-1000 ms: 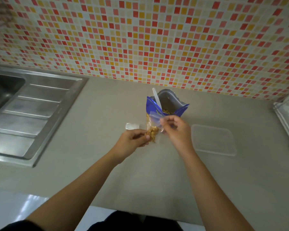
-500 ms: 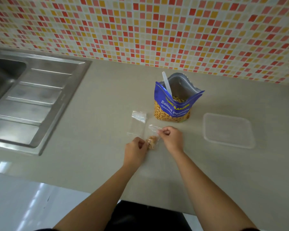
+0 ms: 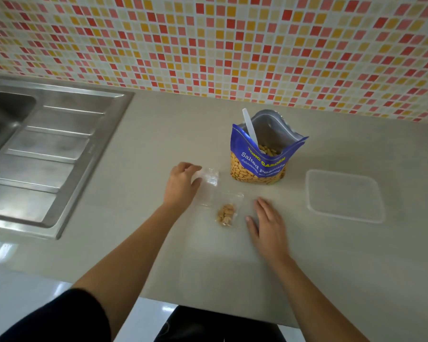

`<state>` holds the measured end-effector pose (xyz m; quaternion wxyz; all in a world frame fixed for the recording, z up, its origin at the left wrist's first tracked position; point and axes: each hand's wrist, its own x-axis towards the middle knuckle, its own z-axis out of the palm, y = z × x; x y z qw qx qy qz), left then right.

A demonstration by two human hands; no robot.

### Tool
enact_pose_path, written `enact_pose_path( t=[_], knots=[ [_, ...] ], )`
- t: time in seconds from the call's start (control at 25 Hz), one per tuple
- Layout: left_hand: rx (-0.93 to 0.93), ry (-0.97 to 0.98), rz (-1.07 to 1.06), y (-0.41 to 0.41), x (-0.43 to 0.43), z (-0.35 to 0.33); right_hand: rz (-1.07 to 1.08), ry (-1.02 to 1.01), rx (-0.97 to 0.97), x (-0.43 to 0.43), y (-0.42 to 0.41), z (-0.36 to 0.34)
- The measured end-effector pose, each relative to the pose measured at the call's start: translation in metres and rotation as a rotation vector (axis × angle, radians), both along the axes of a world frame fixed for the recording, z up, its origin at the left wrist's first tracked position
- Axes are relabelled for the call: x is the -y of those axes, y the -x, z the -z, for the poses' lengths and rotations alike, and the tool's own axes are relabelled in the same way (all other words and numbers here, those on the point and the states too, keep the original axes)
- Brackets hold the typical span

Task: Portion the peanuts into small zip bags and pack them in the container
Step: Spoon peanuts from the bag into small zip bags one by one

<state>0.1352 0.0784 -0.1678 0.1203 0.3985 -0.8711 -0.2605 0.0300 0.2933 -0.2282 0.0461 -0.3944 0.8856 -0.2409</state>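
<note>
Though opened wide at the top, standing upright toward the back of the grey counter (image 3: 208, 267): blue peanut bag (image 3: 257, 166), white spoon (image 3: 249, 127) leaning inside. Well to its right, clear container (image 3: 344, 196). Just in front of the peanut bag, lying flat, filled zip bag (image 3: 226, 213) holding a clump of nuts; just beside it to the left, empty zip bag (image 3: 208, 178). Curled on that bag's far edge, pinching it: left hand (image 3: 181, 186). Palm down, fingers straight, holding nothing, just right of the filled zip bag: right hand (image 3: 267, 225). Far left, steel sink (image 3: 47, 149).
</note>
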Motion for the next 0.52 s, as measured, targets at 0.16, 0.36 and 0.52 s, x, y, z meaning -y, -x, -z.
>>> enact_pose_path(
  t=[0.16, 0.36, 0.52],
  knots=[
    [0.262, 0.149, 0.225, 0.011, 0.017, 0.008, -0.012, -0.138, -0.073, -0.002, -0.006, 0.003],
    [0.144, 0.286, 0.254, 0.010, 0.014, 0.013, 0.002, -0.180, -0.120, -0.002, -0.007, 0.003],
    [0.108, 0.373, 0.315, 0.006, 0.014, 0.011, -0.006, -0.183, -0.117, -0.002, -0.007, 0.003]
  ],
)
